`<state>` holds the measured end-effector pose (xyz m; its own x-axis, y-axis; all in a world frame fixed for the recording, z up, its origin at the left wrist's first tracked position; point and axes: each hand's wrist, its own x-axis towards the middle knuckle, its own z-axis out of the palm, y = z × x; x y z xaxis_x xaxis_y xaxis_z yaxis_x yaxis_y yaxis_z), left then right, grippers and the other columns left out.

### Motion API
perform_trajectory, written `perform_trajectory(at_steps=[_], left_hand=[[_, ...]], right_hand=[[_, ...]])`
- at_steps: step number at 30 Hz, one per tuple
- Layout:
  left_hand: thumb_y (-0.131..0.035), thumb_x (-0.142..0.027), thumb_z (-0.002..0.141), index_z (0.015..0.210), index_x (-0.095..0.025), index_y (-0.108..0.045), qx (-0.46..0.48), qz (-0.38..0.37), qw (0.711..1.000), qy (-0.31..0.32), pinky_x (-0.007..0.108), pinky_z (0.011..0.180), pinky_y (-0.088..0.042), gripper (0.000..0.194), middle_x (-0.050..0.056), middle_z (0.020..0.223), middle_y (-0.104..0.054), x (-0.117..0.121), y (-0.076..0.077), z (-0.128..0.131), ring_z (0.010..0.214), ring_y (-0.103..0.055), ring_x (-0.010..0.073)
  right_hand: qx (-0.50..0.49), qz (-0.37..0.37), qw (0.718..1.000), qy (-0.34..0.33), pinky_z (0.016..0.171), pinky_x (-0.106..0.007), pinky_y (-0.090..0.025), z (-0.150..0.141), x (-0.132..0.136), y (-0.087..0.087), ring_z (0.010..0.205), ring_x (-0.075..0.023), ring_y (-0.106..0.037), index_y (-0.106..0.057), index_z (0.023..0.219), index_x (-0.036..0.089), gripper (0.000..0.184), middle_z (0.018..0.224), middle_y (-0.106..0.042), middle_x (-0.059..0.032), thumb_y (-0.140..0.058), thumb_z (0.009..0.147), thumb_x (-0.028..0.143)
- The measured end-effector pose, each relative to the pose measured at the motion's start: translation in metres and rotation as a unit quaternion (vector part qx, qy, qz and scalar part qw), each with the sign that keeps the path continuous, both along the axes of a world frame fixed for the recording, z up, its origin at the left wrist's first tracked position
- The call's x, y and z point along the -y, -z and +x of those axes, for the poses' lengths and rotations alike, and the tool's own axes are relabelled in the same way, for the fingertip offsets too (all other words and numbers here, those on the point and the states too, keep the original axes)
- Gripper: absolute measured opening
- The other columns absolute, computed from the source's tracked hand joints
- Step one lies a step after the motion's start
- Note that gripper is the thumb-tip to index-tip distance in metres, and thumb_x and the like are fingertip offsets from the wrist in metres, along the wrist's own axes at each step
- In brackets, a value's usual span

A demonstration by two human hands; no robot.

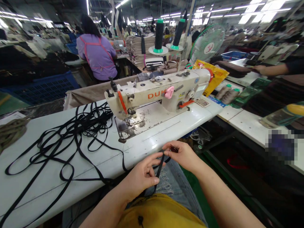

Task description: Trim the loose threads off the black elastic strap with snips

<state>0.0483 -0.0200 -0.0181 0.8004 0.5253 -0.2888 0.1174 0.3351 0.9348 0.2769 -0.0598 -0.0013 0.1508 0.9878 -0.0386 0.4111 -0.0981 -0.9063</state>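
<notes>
A narrow black strap (pixel 160 168) runs between my two hands, above my lap at the table's front edge. My left hand (pixel 143 174) is curled around it, with the index fingertip and thumb beside the strap. My right hand (pixel 181 154) pinches the strap's upper end between thumb and fingertips. A small dark object (pixel 174 148) shows at the right hand's fingers; its kind is unclear. To the left, a loose tangle of black strap (pixel 89 122) lies on the white table (pixel 133 147). Behind my hands stands a sewing machine (pixel 152 93).
Two black thread cones (pixel 159 34) stand above the machine. A green fan (pixel 209 42) and yellow bag (pixel 215 76) are behind it. At right are a bottle (pixel 282 115) and a co-worker's arm (pixel 273 69). Another person in purple (pixel 98 53) sits ahead.
</notes>
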Motion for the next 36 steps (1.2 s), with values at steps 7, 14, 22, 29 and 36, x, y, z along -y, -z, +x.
perform_trajectory(at_steps=[7, 14, 22, 29, 36], left_hand=[[-0.075, -0.018, 0.077, 0.151, -0.026, -0.046, -0.036, 0.018, 0.998, 0.057, 0.024, 0.06, -0.034, 0.08, -0.004, 0.074, -0.056, 0.0, 0.0, -0.002, 0.064, -0.047, 0.012], [-0.071, -0.014, 0.076, 0.152, -0.027, -0.043, -0.054, 0.027, 0.998, 0.027, 0.024, 0.062, -0.032, 0.082, -0.005, 0.073, -0.052, -0.001, -0.003, -0.002, 0.066, -0.047, 0.0118], [-0.069, -0.009, 0.075, 0.157, -0.028, -0.035, -0.036, 0.019, 0.999, -0.024, 0.024, 0.064, -0.034, 0.09, -0.004, 0.077, -0.051, -0.002, 0.004, -0.002, 0.067, -0.048, 0.0117], [-0.068, -0.009, 0.075, 0.157, -0.03, -0.032, -0.027, 0.012, 0.999, -0.027, 0.024, 0.061, -0.034, 0.092, -0.005, 0.075, -0.05, -0.003, 0.002, 0.0, 0.065, -0.046, 0.0109], [-0.069, -0.009, 0.076, 0.158, -0.03, -0.032, -0.019, 0.012, 0.999, -0.024, 0.024, 0.061, -0.033, 0.092, -0.006, 0.075, -0.05, -0.003, 0.001, -0.001, 0.064, -0.045, 0.0103]], right_hand=[[-0.037, -0.005, 0.999, 0.008, 0.07, -0.031, -0.05, -0.002, -0.001, 0.004, 0.074, -0.0178, -0.064, -0.075, 0.095, 0.02, 0.017, 0.08, -0.073, -0.0006, -0.072, 0.079, 0.027], [0.097, 0.056, 0.994, -0.007, 0.079, -0.035, -0.052, -0.001, 0.007, -0.006, 0.08, -0.0182, -0.06, -0.069, 0.113, 0.022, 0.028, 0.107, -0.069, -0.0057, -0.068, 0.086, 0.02], [0.147, 0.074, 0.984, -0.071, 0.081, -0.035, -0.052, -0.009, 0.031, -0.01, 0.092, -0.0236, -0.062, -0.065, 0.101, 0.022, 0.008, 0.1, -0.065, -0.0083, -0.059, 0.097, 0.027], [0.309, 0.035, 0.947, -0.077, 0.068, -0.033, -0.045, -0.022, 0.044, -0.007, 0.079, -0.0238, -0.064, -0.064, 0.11, 0.025, 0.014, 0.088, -0.067, -0.0055, -0.058, 0.099, 0.03], [0.37, 0.027, 0.925, -0.087, 0.067, -0.033, -0.044, -0.028, 0.043, -0.013, 0.078, -0.0241, -0.064, -0.064, 0.108, 0.023, 0.011, 0.086, -0.068, -0.0059, -0.058, 0.099, 0.027]])
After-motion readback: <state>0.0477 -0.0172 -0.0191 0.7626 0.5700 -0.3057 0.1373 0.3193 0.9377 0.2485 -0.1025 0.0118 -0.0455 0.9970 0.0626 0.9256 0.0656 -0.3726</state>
